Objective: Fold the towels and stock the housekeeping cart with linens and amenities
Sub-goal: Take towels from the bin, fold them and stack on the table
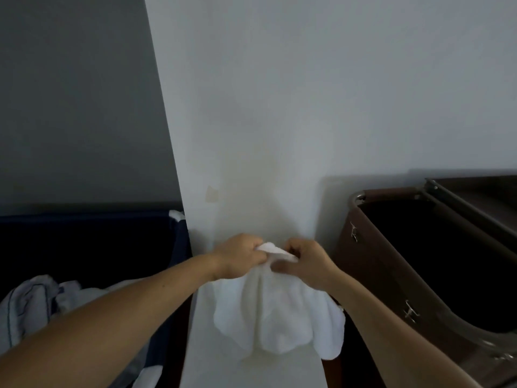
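A white towel (277,312) hangs in loose folds in front of a pale wall column. My left hand (237,257) grips its top edge from the left. My right hand (305,263) pinches the same edge from the right, the two hands almost touching. The bunched top edge shows between my fingers. To the right stands the housekeeping cart (372,259), brown with a dark open bag and a metal rim; its inside is too dark to make out.
A dark blue bin (179,236) sits at the left, with crumpled white and blue-trimmed linen (30,306) heaped at the lower left. The wall column (251,163) stands straight ahead, close behind the towel.
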